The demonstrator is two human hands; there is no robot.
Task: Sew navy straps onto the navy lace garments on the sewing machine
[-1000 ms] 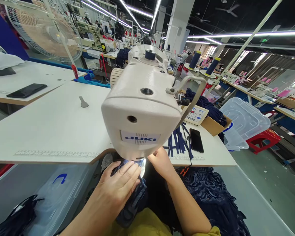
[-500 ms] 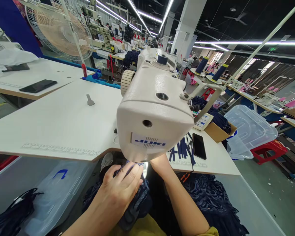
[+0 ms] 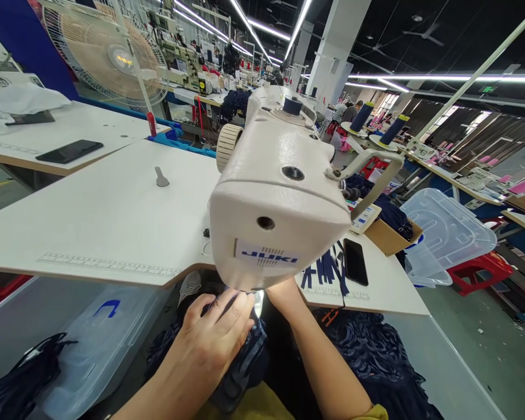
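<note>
One left hand (image 3: 214, 335) holds dark blue cloth (image 3: 252, 350) just below the sewing machine (image 3: 280, 216), whose head hides the right hand's (image 3: 284, 294) fingertips, so that grip cannot be told.

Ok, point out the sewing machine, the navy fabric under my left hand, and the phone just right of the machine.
Sewing machine (image 3: 284, 205): head view, front of its casing.
Navy fabric (image 3: 244, 364): head view, folds below the left hand (image 3: 212, 338).
Phone (image 3: 356, 262): head view, middle of its dark screen.
</note>
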